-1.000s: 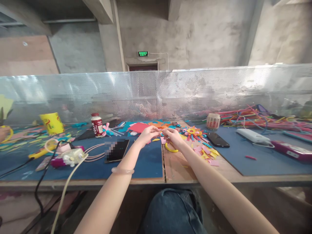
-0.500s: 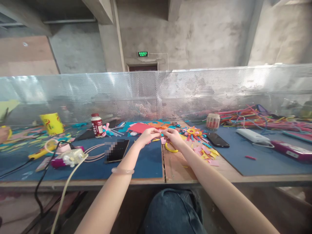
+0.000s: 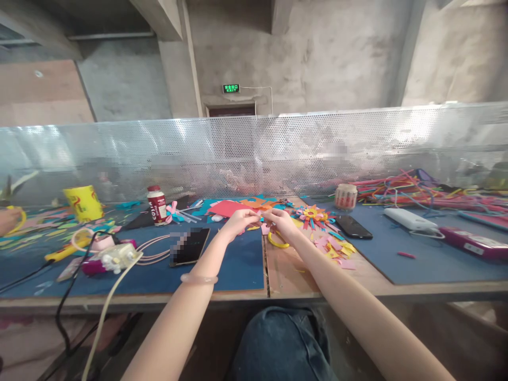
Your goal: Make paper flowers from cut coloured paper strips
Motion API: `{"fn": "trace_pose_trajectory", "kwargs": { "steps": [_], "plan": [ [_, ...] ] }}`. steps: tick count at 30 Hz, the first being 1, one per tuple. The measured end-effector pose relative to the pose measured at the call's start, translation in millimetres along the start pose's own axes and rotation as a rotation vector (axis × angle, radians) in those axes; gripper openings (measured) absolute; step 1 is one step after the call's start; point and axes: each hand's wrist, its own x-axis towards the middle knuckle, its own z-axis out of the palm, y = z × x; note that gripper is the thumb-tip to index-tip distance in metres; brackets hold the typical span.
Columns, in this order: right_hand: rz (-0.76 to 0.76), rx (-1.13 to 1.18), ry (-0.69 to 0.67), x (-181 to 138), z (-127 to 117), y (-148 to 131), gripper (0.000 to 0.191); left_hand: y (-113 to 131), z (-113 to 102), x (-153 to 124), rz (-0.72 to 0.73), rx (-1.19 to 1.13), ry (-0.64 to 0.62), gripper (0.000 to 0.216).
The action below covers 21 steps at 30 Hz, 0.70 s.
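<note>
My left hand [image 3: 242, 222] and my right hand [image 3: 281, 222] meet over the middle of the table, fingertips almost touching. Both are closed in a pinch around a small pink piece [image 3: 260, 214], mostly covered by the fingers. A yellow scissor handle [image 3: 278, 241] shows just below my right hand; whether it hangs from the fingers or lies on the table I cannot tell. Behind my left hand is a red sheet [image 3: 228, 207]. To the right of my right hand sits a layered paper flower [image 3: 313, 214], with pink and yellow scraps [image 3: 337, 248] in front.
On the left are a dark tablet-like device [image 3: 192, 246], a coffee bottle [image 3: 157, 205], a yellow roll [image 3: 83, 202] and a power strip with cables [image 3: 115, 256]. A phone [image 3: 353, 227], can [image 3: 346, 196] and pipe cleaners [image 3: 397, 193] lie right. Another person's hand [image 3: 8, 221] holds scissors.
My hands stay almost in place, still pinched together. At the far left, the other person's hand has come further into view, and the yellow-green sheet above it is gone from sight.
</note>
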Motion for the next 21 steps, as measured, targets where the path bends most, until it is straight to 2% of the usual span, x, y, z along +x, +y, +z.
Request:
{"fn": "trace_pose_trajectory", "kwargs": {
  "steps": [6, 11, 15, 21],
  "plan": [
    [-0.020, -0.089, -0.005, 2.1, -1.0, 3.4, 0.025, 0.9, 1.6, -1.0, -0.011, -0.018, -0.012, 0.015],
    [-0.012, -0.022, -0.012, 1.4, -0.6, 1.1, 0.031, -3.0, -0.1, 2.1, -0.004, -0.086, 0.000, 0.019],
    [0.007, -0.021, -0.002, 1.6, -0.7, 0.3, 0.028, -0.9, -1.0, 0.9, 0.023, -0.141, 0.011, 0.022],
    [0.019, -0.027, -0.003, 2.9, -1.0, 2.8, 0.026, 2.3, -0.1, -1.3, 0.058, -0.088, 0.014, 0.017]
  ]
}}
